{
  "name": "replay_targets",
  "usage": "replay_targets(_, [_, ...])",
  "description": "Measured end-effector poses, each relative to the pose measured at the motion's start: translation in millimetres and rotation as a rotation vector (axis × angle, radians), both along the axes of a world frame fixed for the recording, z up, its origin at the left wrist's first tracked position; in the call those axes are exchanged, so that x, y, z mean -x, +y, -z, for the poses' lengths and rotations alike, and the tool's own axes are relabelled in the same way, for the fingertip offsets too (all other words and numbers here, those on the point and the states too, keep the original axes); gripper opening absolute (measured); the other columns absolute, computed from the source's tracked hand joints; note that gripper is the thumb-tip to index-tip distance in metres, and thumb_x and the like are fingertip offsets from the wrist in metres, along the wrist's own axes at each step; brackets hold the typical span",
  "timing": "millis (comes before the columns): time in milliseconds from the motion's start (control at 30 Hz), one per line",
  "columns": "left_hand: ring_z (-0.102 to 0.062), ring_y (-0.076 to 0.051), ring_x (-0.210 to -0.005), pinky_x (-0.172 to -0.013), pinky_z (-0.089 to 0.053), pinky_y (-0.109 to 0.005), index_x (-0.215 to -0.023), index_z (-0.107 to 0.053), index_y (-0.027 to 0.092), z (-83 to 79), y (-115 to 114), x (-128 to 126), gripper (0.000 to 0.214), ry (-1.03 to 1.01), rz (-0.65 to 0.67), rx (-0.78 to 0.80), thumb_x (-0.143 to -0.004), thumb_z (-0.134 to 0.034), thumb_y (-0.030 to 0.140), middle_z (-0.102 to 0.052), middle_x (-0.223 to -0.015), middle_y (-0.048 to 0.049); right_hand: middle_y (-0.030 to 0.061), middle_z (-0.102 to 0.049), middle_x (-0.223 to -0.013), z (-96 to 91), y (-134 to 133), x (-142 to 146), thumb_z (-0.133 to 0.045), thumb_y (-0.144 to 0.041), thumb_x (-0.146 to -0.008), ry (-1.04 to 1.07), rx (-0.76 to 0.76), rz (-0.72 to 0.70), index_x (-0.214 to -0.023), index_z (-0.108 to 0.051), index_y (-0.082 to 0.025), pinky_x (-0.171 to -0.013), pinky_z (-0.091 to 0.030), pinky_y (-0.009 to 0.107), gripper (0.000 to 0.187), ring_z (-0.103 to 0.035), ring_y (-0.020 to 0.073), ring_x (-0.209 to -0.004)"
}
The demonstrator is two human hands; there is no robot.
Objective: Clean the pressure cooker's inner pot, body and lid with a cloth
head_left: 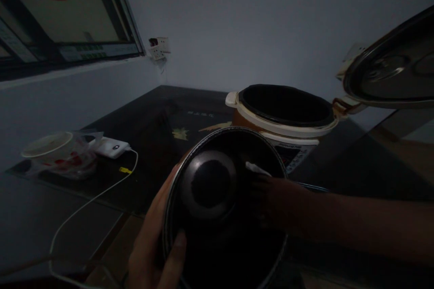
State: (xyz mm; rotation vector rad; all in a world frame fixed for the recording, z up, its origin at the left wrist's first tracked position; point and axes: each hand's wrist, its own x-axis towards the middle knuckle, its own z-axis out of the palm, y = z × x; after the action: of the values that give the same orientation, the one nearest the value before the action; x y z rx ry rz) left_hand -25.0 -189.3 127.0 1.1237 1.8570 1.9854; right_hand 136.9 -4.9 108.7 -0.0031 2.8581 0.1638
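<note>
A dark inner cooking pot (210,216) is tilted so that its open mouth faces me. My left hand (156,244) grips its left rim, thumb over the edge and fingers around the outside. Inside the pot, against the right part of the wall, is my right hand (271,198), with a white cloth or tissue (257,169) showing at its fingertips. Deep shadow hides most of those fingers. Just behind the pot stands an electric cooker (285,131), brown and white, its lid (389,67) raised to the right and its inside dark.
On the black glass table (156,117), a tub in a plastic bag (61,156) stands at left beside a white power strip (111,146). Its white cord (84,205) hangs over the front edge. A yellow tag (125,170) lies nearby. Wall sockets (158,48) are behind.
</note>
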Motion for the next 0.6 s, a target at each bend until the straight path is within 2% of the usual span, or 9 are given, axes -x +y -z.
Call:
replay_targets(67, [-0.046,-0.029,-0.132,-0.115,-0.031,-0.047,-0.128,-0.058,0.037,-0.7,0.7,-0.6,0.04,-0.002,0.001,-0.001,-0.088,-0.054,0.031,-0.055,-0.138,0.0048,0.0178,-0.064,-0.12,-7.0,11.5,5.2,-0.063,-0.034,-0.084,-0.01,-0.22,-0.038,-0.112,-0.07,-0.011,-0.105,-0.038,0.051,0.037,-0.055,0.0336,-0.117])
replay_targets(133, [-0.045,-0.028,-0.133,-0.114,-0.031,-0.046,-0.128,-0.058,0.037,-0.9,1.1,-0.8,0.04,0.004,-0.01,-0.001,-0.088,-0.054,0.031,-0.055,-0.138,0.005,0.0208,-0.061,-0.123,-19.9,22.2,12.9,-0.059,-0.025,-0.083,0.043,-0.407,-0.082,-0.114,-0.067,-0.004,-0.106,-0.039,0.047,0.038,-0.053,0.0333,-0.12])
replay_targets(233, [-0.046,-0.027,-0.132,-0.113,-0.033,-0.044,-0.127,-0.058,0.038,-1.1,1.3,0.3,0.04,0.029,-0.013,-0.002,-0.088,-0.055,0.032,-0.057,-0.136,0.0059,0.0171,-0.057,-0.131,-42.5,34.2,26.2,-0.051,-0.018,-0.084,0.095,-0.589,-0.192,-0.118,-0.065,-0.004,-0.109,-0.037,0.044,0.04,-0.048,0.0297,-0.126])
replay_targets(433, [-0.044,-0.026,-0.133,-0.113,-0.034,-0.043,-0.129,-0.056,0.039,-1.8,2.2,2.9,0.042,0.06,0.004,0.015,-0.088,-0.054,0.032,-0.056,-0.138,0.0074,0.006,-0.052,-0.138,-77.1,28.2,54.3,-0.033,-0.008,-0.086,0.105,-0.749,-0.396,-0.125,-0.06,-0.01,-0.113,-0.031,0.038,0.047,-0.03,0.0191,-0.139])
replay_targets(600, [-0.044,-0.027,-0.133,-0.113,-0.033,-0.045,-0.13,-0.056,0.038,-1.6,3.3,2.4,0.042,0.054,0.002,0.004,-0.088,-0.053,0.032,-0.055,-0.138,0.0067,0.005,-0.052,-0.137,-86.0,20.3,65.3,-0.029,-0.003,-0.085,0.104,-0.798,-0.449,-0.128,-0.057,-0.009,-0.113,-0.032,0.032,0.051,-0.032,0.0155,-0.138])
